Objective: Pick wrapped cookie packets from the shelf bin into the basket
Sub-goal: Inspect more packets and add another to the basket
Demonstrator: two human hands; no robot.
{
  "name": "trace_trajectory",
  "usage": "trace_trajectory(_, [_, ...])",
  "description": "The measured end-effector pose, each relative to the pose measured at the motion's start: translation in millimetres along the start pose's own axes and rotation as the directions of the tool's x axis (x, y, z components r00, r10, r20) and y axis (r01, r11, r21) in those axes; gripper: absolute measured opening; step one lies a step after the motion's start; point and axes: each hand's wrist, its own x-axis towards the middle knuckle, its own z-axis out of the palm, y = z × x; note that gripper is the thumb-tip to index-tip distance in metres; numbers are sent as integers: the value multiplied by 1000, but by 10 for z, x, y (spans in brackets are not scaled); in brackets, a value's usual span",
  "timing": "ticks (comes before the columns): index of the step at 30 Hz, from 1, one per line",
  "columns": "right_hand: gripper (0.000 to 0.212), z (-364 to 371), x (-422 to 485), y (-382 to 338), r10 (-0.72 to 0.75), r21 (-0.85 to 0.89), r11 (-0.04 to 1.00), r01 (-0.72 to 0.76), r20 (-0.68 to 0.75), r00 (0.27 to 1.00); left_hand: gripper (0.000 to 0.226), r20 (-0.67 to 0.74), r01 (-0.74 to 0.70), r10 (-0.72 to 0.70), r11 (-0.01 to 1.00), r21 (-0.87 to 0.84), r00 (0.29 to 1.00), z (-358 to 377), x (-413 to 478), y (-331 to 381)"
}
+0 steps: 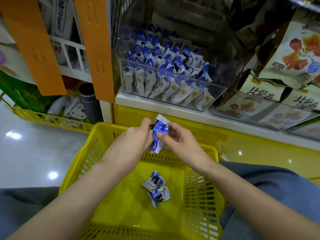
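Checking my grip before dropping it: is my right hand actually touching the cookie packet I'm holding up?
Touching. The head view shows the right hand pinching the cookie packet by its right edge, thumb laid on the wrapper's front.

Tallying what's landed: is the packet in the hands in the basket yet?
Not yet. Left hand and right hand pinch the blue-and-white wrapped cookie packet over the rim of the yellow plastic basket; two others lie inside.

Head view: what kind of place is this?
Most likely a small shop's snack aisle: a clear shelf bin packed with identical cookie packets, printed snack bags stacked beside it, and a yellow shopping basket in front of the shelf.
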Motion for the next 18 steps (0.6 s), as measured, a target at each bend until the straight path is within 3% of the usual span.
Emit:
trace_trajectory(8, [22,-27,-17,-30,-31,-102,994,37,61,998,18,-105,-12,9,999,-34,994,1,11,-33])
trace_trajectory(13, [18,-9,-37,-24,-73,-188,978,90,95,993,19,-198,-34,42,998,44,979,8,12,-62])
trace_trajectory(18, [19,0,-12,12,-104,-151,982,116,84,991,23,-214,-7,-10,997,-75,977,41,29,-70])
